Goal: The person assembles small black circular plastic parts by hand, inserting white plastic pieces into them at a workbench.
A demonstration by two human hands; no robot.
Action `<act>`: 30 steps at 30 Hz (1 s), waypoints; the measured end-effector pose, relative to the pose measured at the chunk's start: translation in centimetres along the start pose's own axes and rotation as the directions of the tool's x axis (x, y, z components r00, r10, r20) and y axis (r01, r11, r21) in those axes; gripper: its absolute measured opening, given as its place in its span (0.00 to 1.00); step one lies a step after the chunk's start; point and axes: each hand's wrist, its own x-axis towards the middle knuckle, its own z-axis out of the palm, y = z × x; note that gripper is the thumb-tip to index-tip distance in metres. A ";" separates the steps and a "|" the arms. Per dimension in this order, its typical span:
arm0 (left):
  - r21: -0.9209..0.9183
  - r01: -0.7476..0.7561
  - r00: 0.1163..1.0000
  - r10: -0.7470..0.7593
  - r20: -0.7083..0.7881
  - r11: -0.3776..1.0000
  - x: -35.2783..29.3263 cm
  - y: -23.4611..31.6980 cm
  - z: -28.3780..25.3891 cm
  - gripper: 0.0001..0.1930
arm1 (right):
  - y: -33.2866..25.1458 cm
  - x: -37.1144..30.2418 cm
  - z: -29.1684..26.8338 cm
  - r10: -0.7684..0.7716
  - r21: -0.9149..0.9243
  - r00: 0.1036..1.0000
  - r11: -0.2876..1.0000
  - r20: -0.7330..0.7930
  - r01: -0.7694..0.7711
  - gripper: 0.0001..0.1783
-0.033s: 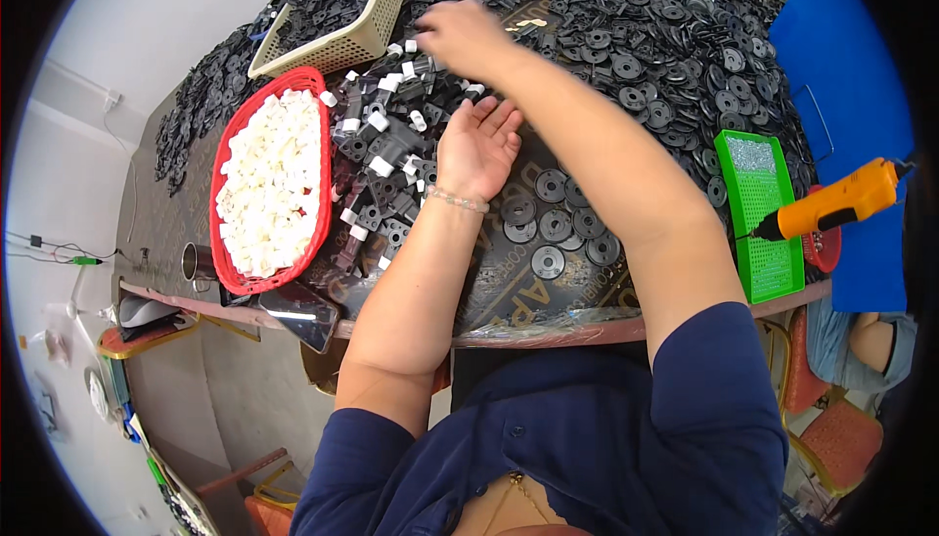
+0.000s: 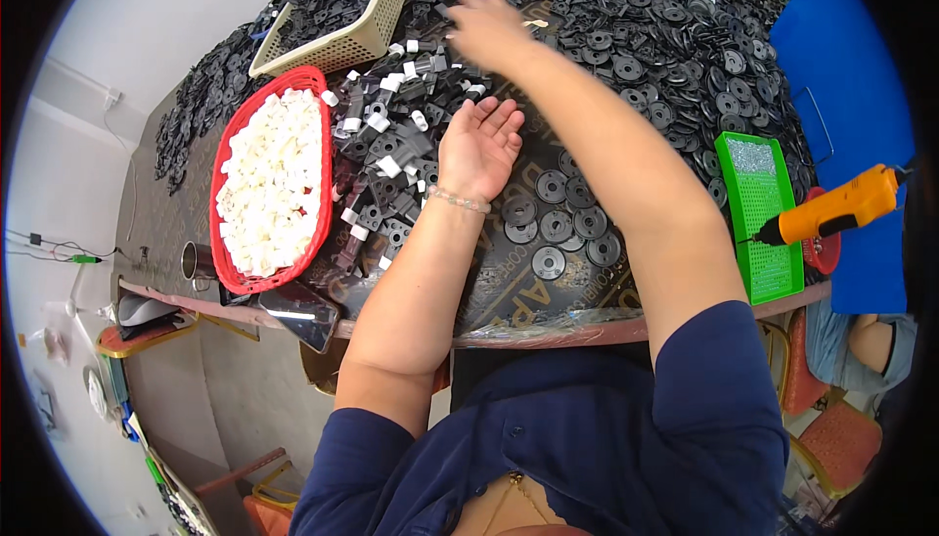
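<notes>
My left hand is palm up with its fingers loosely spread and nothing in it. It rests beside a heap of black plastic parts with white caps. Farther out, my right hand, slightly blurred, is above the table past the heap's far end. Its fingers are apart, and I make out nothing between them. Several black round discs lie on the dark tabletop to the right of my left wrist.
A red basket of small white pieces stands at left. Behind it is a beige basket of black parts. Large piles of black discs cover the back. On the right, an orange power screwdriver hangs over a green tray holding small metal pieces.
My right hand has moved a little to the right, away from the capped parts, and its fingers have spread. My left hand has stayed in place.
</notes>
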 end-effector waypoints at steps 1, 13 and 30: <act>-0.001 0.001 1.000 -0.001 0.004 1.000 0.0 -0.1 0.2 0.16 | 2.9 -0.6 0.9 0.069 -0.156 0.997 0.986 0.027 -0.064 0.23; 0.419 -0.274 0.960 0.217 0.179 0.866 -1.5 -0.9 1.7 0.20 | 7.2 -9.8 -6.1 0.215 0.551 0.975 0.809 0.046 -0.205 0.22; 0.535 -0.203 0.915 -0.036 0.402 0.820 -4.3 -3.0 3.9 0.19 | 5.1 -19.0 -12.5 0.163 0.844 0.876 0.236 0.454 -0.482 0.14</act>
